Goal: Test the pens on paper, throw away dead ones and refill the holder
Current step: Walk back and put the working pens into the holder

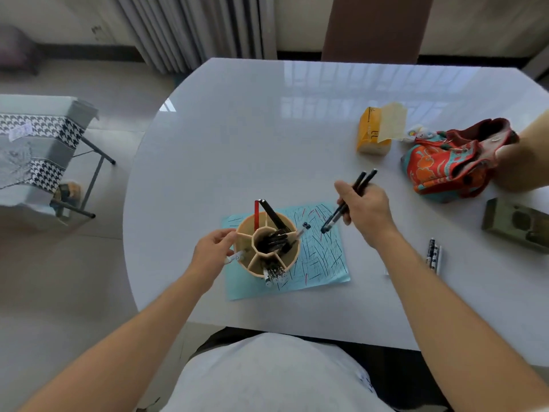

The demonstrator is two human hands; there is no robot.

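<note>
I judge the job nearly done: the paper (323, 257) is covered in test strokes and the holder (267, 242) standing on it is mostly refilled, with a few pens (434, 255) left on the table (267, 129) to my right. My right hand (367, 209) grips two black pens (350, 200), tips just above the paper. My left hand (212, 251) steadies the holder's rim, fingers curled round a white pen (234, 258).

Setting: a domestic room, likely a living or dining area. Indicators: a glossy white tabletop (267, 129) with rounded corners; pleated curtains (190, 28) reaching a tiled floor (59, 278); a side bench (38, 150) draped in houndstooth fabric; a tissue pack (375, 132) and an embroidered fabric pouch (445, 165).
</note>
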